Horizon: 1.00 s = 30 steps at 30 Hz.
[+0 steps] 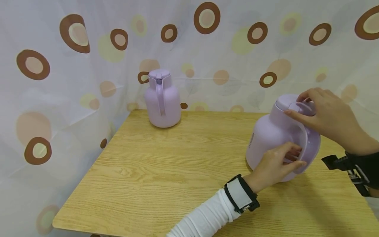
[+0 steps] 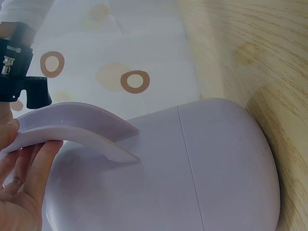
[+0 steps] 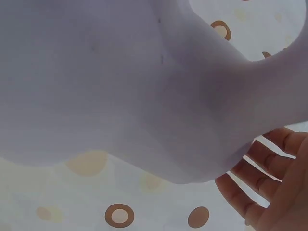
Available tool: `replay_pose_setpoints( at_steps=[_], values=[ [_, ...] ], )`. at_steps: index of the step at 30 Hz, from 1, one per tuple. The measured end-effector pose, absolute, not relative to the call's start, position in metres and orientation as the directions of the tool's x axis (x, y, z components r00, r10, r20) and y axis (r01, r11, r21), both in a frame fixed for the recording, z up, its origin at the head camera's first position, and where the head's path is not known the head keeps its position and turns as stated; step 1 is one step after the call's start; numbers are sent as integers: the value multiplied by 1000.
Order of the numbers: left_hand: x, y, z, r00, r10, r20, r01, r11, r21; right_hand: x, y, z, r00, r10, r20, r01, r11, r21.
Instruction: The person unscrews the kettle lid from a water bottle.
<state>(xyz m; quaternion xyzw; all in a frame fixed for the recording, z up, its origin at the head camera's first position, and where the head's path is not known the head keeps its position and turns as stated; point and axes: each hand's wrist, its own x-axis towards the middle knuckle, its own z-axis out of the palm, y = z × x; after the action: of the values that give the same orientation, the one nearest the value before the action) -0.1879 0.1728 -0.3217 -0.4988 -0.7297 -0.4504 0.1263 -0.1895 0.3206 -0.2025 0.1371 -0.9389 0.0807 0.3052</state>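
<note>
A pale purple thermos jug (image 1: 266, 135) stands at the right side of the table, its handle facing the person. My left hand (image 1: 276, 163) grips that handle (image 2: 77, 134) low down, fingers inside the loop and thumb along the outer side. Over the top of the same jug, my right hand (image 1: 333, 117) holds the lid (image 1: 287, 101) between thumb and bent fingers. Its fingertips (image 3: 226, 185) meet the lid's edge in the right wrist view, where the thumb is hidden. The jug's base lies close to the wooden surface.
A second, matching purple jug (image 1: 163, 102) stands upright at the table's back left, handle toward the person. The light wooden table (image 1: 142, 174) ends at a curtain (image 1: 231, 65) with brown and yellow circles, behind and along the left.
</note>
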Motion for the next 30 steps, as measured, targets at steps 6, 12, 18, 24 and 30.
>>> replay_pose_setpoints(
  at_steps=[6, 12, 18, 24, 30],
  values=[
    [-188, 174, -322, -473, 613, 633, 841, 99, 532, -181, 335, -205, -796, -209, 568, -364, 915, -173],
    [-188, 173, -321, -470, 614, 634, 843, 100, 528, -177, 347, -208, -768, -233, 597, -393, 907, -151],
    [-187, 172, -321, -466, 608, 642, 850, 106, 517, -176, 355, -212, -735, -220, 641, -393, 909, -139],
    [-187, 173, -322, -467, 607, 643, 848, 100, 521, -177, 355, -212, -732, -233, 640, -396, 910, -121],
    [-188, 174, -322, -464, 607, 645, 849, 97, 519, -185, 343, -207, -752, -264, 604, -402, 910, -103]
  ],
)
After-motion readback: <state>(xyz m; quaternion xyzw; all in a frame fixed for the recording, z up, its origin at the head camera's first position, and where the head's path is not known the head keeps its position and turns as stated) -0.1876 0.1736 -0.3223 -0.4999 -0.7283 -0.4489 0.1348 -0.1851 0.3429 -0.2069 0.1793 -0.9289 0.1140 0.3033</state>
